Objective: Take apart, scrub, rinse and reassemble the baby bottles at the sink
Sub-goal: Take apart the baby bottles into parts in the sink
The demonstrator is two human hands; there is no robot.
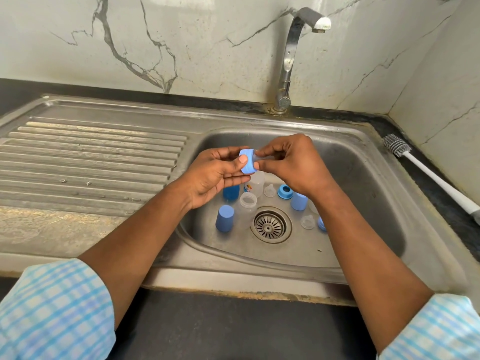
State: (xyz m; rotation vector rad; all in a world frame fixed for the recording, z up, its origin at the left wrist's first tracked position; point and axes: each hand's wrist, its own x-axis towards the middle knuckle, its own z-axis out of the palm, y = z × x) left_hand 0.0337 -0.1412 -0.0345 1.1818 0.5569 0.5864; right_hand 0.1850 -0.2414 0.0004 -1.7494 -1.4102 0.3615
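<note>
Sleeves (54,307) nearest; left hand (210,178), right hand (293,167) pinch blue collar (247,163) above sink (363,152); parts (224,218) ring drain (270,224).

Grips a blue ring (247,162) in the left hand (207,178) over the sink (358,193), pinches it with the right hand (291,165), above blue caps (225,218) and clear bottles (248,203) at six o'clock, brush (428,175) on the bench (426,196) at three o'clock.

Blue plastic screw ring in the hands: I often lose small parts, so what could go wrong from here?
The blue plastic screw ring, gripped by the left hand and pinched by the right hand, could slip into the steel sink. A small clear teat beside the round drain strainer is easy to overlook.
</note>
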